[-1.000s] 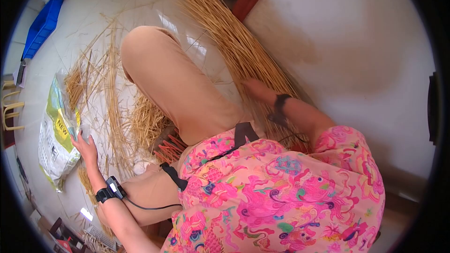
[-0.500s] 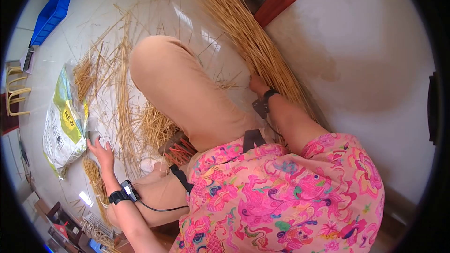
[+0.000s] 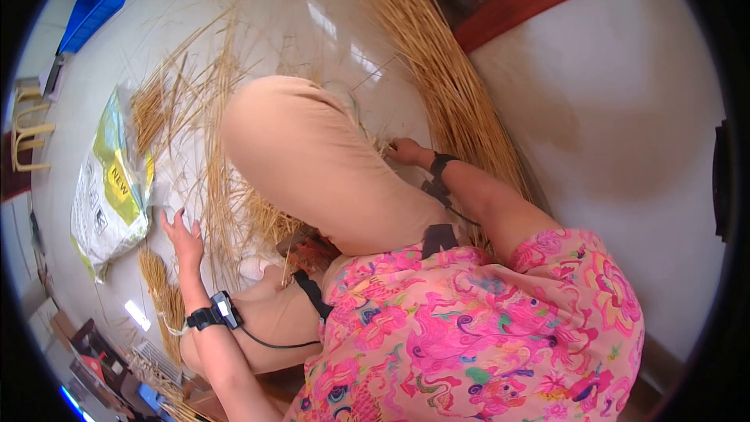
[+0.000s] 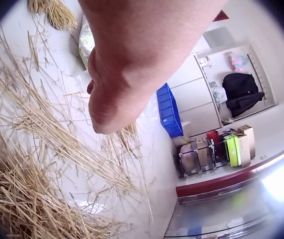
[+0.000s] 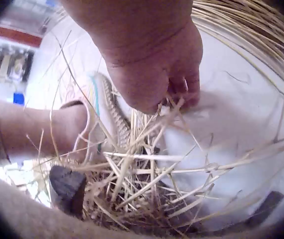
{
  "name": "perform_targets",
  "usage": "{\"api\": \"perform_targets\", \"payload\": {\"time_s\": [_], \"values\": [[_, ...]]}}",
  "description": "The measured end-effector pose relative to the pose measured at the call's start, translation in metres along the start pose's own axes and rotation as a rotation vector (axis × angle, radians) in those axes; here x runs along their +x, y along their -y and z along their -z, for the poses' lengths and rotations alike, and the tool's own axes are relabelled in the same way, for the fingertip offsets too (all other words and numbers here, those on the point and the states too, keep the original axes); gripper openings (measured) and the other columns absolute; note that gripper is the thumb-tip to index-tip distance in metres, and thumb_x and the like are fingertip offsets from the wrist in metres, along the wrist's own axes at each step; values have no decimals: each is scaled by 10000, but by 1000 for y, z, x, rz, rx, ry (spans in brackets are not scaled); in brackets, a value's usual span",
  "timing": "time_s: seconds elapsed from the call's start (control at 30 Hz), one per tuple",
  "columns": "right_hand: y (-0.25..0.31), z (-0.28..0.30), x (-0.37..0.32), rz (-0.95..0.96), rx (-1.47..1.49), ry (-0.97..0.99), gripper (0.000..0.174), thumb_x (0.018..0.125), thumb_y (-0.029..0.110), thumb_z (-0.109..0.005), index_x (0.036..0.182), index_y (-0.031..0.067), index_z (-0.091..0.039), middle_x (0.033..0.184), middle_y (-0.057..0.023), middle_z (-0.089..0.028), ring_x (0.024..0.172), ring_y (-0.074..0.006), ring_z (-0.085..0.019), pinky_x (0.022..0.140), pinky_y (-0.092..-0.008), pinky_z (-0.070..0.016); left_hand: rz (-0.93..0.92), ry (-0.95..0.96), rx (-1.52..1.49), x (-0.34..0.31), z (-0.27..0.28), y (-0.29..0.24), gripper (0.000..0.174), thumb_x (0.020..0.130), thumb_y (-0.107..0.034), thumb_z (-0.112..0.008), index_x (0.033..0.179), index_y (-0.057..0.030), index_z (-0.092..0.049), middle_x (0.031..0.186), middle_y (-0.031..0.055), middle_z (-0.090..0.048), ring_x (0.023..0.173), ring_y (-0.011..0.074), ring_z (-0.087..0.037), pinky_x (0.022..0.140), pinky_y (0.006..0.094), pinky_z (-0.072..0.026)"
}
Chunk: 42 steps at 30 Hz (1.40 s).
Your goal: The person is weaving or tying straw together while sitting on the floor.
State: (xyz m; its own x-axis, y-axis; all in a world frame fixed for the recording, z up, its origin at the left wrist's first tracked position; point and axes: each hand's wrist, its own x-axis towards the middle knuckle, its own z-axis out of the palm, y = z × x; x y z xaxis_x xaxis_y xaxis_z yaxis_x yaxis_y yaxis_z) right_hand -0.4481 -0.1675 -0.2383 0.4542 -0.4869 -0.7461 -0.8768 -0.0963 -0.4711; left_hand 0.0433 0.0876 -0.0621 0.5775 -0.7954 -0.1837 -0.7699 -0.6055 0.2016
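My left hand (image 3: 185, 241) is held over the floor with its fingers spread, just beside a white and green plastic bag (image 3: 109, 195) marked "NEW". It holds nothing. In the head view my right hand (image 3: 408, 151) is low beside the raised knee, left of a long bundle of straw stalks (image 3: 461, 101). Its fingers are curled at the ends of some loose straw (image 5: 132, 174), which they pinch in the right wrist view. That straw lies tangled beside a light shoe (image 5: 102, 104). The palm side of this hand is hidden.
Scattered stalks (image 4: 57, 129) and a straw heap (image 4: 27, 199) cover the floor left of the knee. A tied straw bunch (image 3: 162, 285) lies below the bag. A blue crate (image 3: 98, 0) stands far off. A white wall (image 3: 609, 94) rises at right.
My right hand has left the long straw bundle and moved left, close to the knee, onto loose straw. My left hand has drawn slightly away from the bag. The head view has shifted.
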Motion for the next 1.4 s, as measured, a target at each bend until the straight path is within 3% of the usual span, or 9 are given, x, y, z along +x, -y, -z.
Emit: {"api": "perform_targets", "payload": {"time_s": [0.1, 0.27, 0.5, 0.6, 0.7, 0.83, 1.03, 1.23, 1.4], "values": [[3, -21, 10, 299, 94, 212, 466, 836, 372, -575, 1121, 4, -594, 1136, -230, -597, 1045, -358, -569, 910, -419, -426, 27, 5, -94, -3, 4, -8, 456, 785, -63, -640, 1212, -37, -482, 1429, 275, -169, 1305, 433, -263, 1070, 417, -284], [36, 15, -18, 338, -123, 357, 398, 842, 285, -585, 1121, 1, -593, 1125, -206, -610, 1018, -307, -581, 891, -394, -439, 107, 68, -123, -7, -3, 6, 414, 788, -120, -637, 1175, -51, -507, 1377, 291, -270, 1262, 445, -325, 1040, 413, -327], [122, 151, -95, 441, -353, 23, 318, 850, 163, -598, 1121, -3, -592, 1109, -172, -628, 980, -236, -598, 864, -359, -459, 334, 331, -185, -17, -58, 58, 384, 825, -195, -564, 1168, -22, -553, 1239, 238, -502, 1118, 375, -516, 942, 413, -427], [177, 216, -131, 428, -192, -347, 245, 879, 97, -569, 1095, -17, -598, 1026, -113, -653, 912, -175, -608, 803, -303, -482, 331, 350, -236, -19, -92, 70, 341, 826, -181, -549, 1128, -27, -586, 1128, 221, -589, 1067, 356, -557, 915, 410, -445], [315, 233, -220, 566, 246, -571, 268, 947, 180, -489, 1135, 11, -578, 893, -42, -629, 755, -90, -571, 670, -216, -449, 315, 364, -281, -20, -110, 70, 288, 829, -184, -552, 1071, -43, -618, 1076, 203, -617, 1027, 341, -577, 886, 400, -454], [420, 221, -241, 1086, 618, -177, 332, 954, 181, -465, 1209, -26, -510, 912, -60, -619, 733, -74, -549, 629, -179, -414, 340, 260, -325, -12, -135, 71, 226, 828, -191, -565, 978, -39, -639, 990, 188, -645, 950, 344, -599, 846, 403, -462], [541, 122, -163, 850, 429, 42, 289, 928, 160, -515, 1152, -18, -555, 957, -85, -641, 754, -92, -587, 637, -195, -441, 458, 110, -325, 2, -149, 75, 185, 835, -154, -533, 970, -47, -600, 997, 168, -624, 972, 349, -576, 833, 431, -463], [541, 76, -98, 604, 227, 110, 226, 932, 140, -504, 1091, -1, -581, 901, -53, -639, 722, -72, -562, 615, -190, -439, 499, -4, -303, 12, -148, 62, 177, 850, -96, -517, 1021, -53, -539, 1089, 161, -541, 1023, 343, -542, 824, 443, -474], [554, 69, -108, 616, 173, 190, 212, 927, 133, -510, 1065, -13, -580, 886, -52, -640, 724, -73, -571, 625, -203, -450, 438, 23, -294, 23, -162, 61, 198, 834, -16, -532, 1031, -19, -542, 1089, 176, -540, 1047, 324, -545, 837, 404, -489]]}}
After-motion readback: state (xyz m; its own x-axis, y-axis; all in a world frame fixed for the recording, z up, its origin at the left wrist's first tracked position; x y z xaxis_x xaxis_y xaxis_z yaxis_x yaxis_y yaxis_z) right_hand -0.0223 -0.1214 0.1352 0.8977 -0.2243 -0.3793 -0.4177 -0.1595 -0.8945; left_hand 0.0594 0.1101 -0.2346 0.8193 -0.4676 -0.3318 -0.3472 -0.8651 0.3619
